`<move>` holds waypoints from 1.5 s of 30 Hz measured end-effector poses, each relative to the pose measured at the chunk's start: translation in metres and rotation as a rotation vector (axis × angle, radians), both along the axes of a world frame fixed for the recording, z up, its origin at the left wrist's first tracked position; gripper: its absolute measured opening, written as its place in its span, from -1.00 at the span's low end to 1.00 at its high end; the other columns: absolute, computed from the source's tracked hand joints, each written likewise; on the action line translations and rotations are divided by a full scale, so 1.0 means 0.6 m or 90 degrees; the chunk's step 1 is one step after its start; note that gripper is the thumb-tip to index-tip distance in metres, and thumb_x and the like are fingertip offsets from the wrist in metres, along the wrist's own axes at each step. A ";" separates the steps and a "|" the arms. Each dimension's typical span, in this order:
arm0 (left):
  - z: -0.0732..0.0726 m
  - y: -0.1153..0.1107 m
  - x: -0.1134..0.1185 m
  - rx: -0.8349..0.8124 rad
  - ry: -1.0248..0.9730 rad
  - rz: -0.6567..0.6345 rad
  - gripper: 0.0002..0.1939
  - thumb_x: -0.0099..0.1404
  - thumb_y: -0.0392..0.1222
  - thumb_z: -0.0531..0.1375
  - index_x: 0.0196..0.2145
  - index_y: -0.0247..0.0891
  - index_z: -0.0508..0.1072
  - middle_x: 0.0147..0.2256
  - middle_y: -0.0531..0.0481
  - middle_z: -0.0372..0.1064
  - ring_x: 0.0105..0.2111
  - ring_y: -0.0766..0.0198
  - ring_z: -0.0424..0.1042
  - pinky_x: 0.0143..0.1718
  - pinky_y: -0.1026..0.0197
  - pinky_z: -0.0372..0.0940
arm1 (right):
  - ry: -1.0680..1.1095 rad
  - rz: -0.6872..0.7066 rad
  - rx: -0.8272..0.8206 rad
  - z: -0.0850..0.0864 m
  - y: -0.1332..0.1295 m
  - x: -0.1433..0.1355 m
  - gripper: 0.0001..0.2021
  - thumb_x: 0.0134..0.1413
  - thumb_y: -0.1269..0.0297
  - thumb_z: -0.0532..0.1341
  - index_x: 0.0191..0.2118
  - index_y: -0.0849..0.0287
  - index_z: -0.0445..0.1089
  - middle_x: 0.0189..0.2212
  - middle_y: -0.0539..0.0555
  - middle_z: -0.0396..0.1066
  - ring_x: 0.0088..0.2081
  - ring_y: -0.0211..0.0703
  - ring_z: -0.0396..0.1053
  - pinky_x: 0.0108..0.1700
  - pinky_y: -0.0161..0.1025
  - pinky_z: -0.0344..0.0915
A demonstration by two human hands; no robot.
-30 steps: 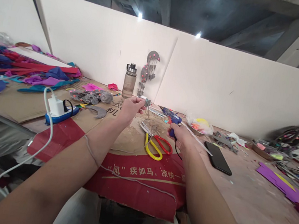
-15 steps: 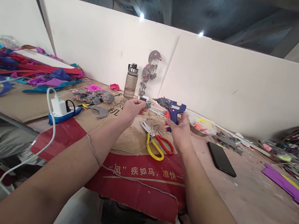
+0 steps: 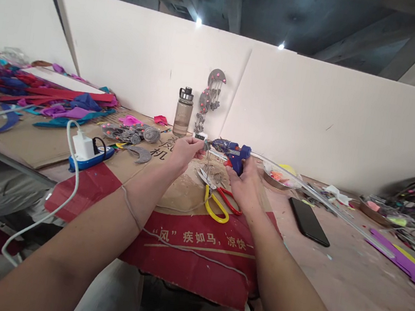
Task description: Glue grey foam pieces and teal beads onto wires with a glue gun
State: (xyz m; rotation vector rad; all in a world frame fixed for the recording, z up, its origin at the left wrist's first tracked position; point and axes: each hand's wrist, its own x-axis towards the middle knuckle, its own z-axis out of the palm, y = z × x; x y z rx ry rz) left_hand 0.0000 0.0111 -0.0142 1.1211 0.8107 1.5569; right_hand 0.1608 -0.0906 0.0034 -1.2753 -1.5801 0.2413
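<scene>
Mid-bench, toward the far edge: fingertips pinch a grey piece beside a glue gun's nozzle

The left hand (image 3: 185, 155) has thumb and fingers closed on the small grey piece (image 3: 206, 146), raised over the bench (image 3: 337, 281). To its right, the right hand (image 3: 245, 184) wraps the handle of the glue gun (image 3: 235, 154), with little opening between palm and fingers. Whether nozzle and piece touch is too small to tell. A steady pinch at the piece's edge, fingertips clear of the nozzle, would suit this work best; a light, even squeeze should avoid blobs. The long glue stick (image 3: 325, 201) reaches back toward the right edge, so the wrist should turn gently lest it sweep the bench. The loose yarn (image 3: 193, 251) by the left forearm could snag and tug.

Counted left to right: one cloth heap (image 3: 64, 96) toward the far left corner, its scraps too tangled to number; one white charger (image 3: 83, 147) on one blue power strip (image 3: 92, 160); one loose crescent (image 3: 139, 154); one yarn ball (image 3: 151, 134); one bottle (image 3: 182, 118) near the far edge; one pair of scissors (image 3: 212, 186); one phone (image 3: 309, 221) nearer the right edge.
</scene>
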 end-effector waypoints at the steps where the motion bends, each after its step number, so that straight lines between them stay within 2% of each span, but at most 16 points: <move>1: 0.000 0.000 0.000 0.001 -0.001 -0.002 -0.90 -0.01 -0.27 0.26 -0.54 -0.34 0.40 -0.59 0.07 0.32 -0.58 0.39 0.37 -0.54 0.32 0.27 | -0.011 -0.010 -0.004 0.000 -0.001 0.000 -0.67 -0.01 0.28 0.17 -0.07 0.14 0.23 -0.14 0.19 0.44 -0.14 0.00 0.40 -0.06 -0.07 0.30; 6: 0.001 -0.005 0.001 0.015 0.016 -0.002 -0.89 0.00 -0.26 0.27 -0.52 -0.34 0.41 -0.58 0.04 0.34 -0.57 0.39 0.37 -0.53 0.32 0.28 | -0.046 -0.043 -0.001 -0.005 0.001 0.002 -0.69 0.01 0.25 0.17 -0.08 0.14 0.25 -0.18 0.19 0.44 -0.17 0.05 0.40 -0.11 -0.04 0.32; 11: 0.005 -0.011 0.003 0.013 0.023 0.002 -0.88 0.01 -0.26 0.28 -0.54 -0.34 0.40 -0.60 0.04 0.34 -0.60 0.40 0.35 -0.54 0.32 0.27 | -0.054 -0.025 0.012 -0.011 0.003 0.003 -0.67 0.06 0.24 0.16 -0.03 0.14 0.24 -0.14 0.19 0.45 -0.15 0.04 0.41 -0.11 -0.07 0.32; 27: 0.003 -0.009 0.004 0.017 0.031 0.001 -0.90 0.01 -0.27 0.26 -0.55 -0.34 0.41 -0.62 0.04 0.35 -0.62 0.41 0.33 -0.55 0.33 0.28 | -0.080 -0.060 -0.012 -0.007 -0.002 -0.001 -0.68 0.07 0.24 0.17 -0.03 0.16 0.26 -0.26 0.22 0.48 -0.24 0.09 0.43 -0.24 -0.10 0.31; 35: -0.001 -0.003 0.003 0.020 0.040 0.002 -0.91 0.00 -0.27 0.25 -0.55 -0.34 0.41 -0.61 0.03 0.36 -0.63 0.40 0.33 -0.56 0.32 0.28 | -0.118 -0.096 -0.043 -0.003 -0.006 -0.003 -0.72 0.09 0.25 0.16 -0.07 0.18 0.26 -0.22 0.21 0.46 -0.20 0.06 0.43 -0.17 -0.10 0.31; 45: 0.006 -0.011 0.004 0.009 0.025 0.015 -0.92 -0.02 -0.30 0.24 -0.57 -0.35 0.40 -0.63 0.05 0.33 -0.62 0.40 0.33 -0.56 0.33 0.27 | -0.133 -0.094 -0.047 0.000 -0.012 -0.005 -0.77 0.10 0.26 0.14 -0.11 0.16 0.24 -0.24 0.21 0.47 -0.20 0.07 0.43 -0.19 -0.10 0.32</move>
